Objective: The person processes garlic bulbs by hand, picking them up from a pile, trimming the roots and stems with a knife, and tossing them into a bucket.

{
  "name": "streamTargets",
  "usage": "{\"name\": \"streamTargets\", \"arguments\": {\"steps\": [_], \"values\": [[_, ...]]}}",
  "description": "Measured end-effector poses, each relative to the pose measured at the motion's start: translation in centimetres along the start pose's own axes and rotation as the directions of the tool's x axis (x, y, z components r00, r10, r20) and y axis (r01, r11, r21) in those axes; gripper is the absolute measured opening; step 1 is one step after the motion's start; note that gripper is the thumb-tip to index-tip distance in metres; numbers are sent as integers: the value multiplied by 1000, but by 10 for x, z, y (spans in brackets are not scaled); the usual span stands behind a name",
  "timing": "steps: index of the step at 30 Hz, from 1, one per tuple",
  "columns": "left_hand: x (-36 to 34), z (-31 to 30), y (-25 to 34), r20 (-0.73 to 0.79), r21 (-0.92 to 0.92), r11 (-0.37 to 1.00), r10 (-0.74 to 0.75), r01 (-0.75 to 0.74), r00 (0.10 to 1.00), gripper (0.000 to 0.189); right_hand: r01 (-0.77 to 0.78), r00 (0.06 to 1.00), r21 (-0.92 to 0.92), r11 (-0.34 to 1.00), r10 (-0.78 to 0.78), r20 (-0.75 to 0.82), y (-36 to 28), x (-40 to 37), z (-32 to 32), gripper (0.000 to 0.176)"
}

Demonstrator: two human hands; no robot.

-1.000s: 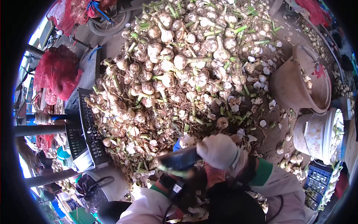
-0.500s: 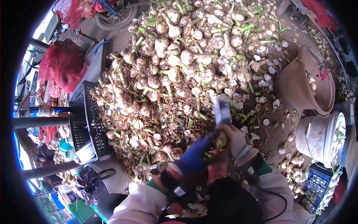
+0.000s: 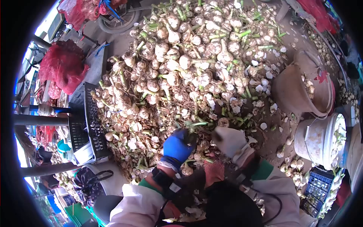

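Observation:
My left hand, in a blue glove with dark fingertips, is curled low over the near edge of a heap of garlic. A green garlic stalk lies just beyond its fingertips. My right hand, in a pale glove, is closed with its fingers turned inward towards the left. What either hand grips is hidden. A garlic bulb with its cut face up is just past the right fingertips. Between my hands lie more bulbs and dry peelings.
A black plastic crate stands left of the heap. On the right are a brown tub, a white bucket and a blue crate. Red net sacks and a wheel are at the back left.
My hands have moved apart, the left going left and the right settling lower. The flat-bladed tool that stuck up from my right hand no longer shows. The view has shifted slightly.

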State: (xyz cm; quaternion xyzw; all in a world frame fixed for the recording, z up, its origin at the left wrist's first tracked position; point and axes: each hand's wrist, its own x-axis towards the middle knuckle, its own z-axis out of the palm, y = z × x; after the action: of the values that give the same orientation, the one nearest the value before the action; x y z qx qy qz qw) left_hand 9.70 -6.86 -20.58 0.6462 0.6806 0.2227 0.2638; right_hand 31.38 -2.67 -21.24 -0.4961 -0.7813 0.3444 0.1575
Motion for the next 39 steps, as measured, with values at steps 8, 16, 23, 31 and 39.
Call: {"name": "streamTargets", "arguments": {"steps": [8, 16, 23, 31, 39], "values": [[-4, -11, 8, 272, -121, 960, 277, -253, 921, 66, -181, 919, 517, 836, 331, -214, 18, 6, -29, 11], [84, -129, -183, -462, 283, 923, -106, 259, 880, 70, -339, 893, 591, 732, 448, -42, 27, 8, 31, 23], [5, -6, -7, -217, -673, 714, 59, -193, 974, 76, -184, 970, 968, 171, 193, 151, -58, 54, 40, 31], [-6, 14, -24, 53, -850, 525, -11, 51, 999, 83, -42, 992, 315, 948, 76, -97, -34, 27, 24, 18], [-13, -2, -52, 21, -801, 593, -99, 76, 995, 69, -63, 940, 339, 939, 171, -297, -20, 28, 18, 19]]}}
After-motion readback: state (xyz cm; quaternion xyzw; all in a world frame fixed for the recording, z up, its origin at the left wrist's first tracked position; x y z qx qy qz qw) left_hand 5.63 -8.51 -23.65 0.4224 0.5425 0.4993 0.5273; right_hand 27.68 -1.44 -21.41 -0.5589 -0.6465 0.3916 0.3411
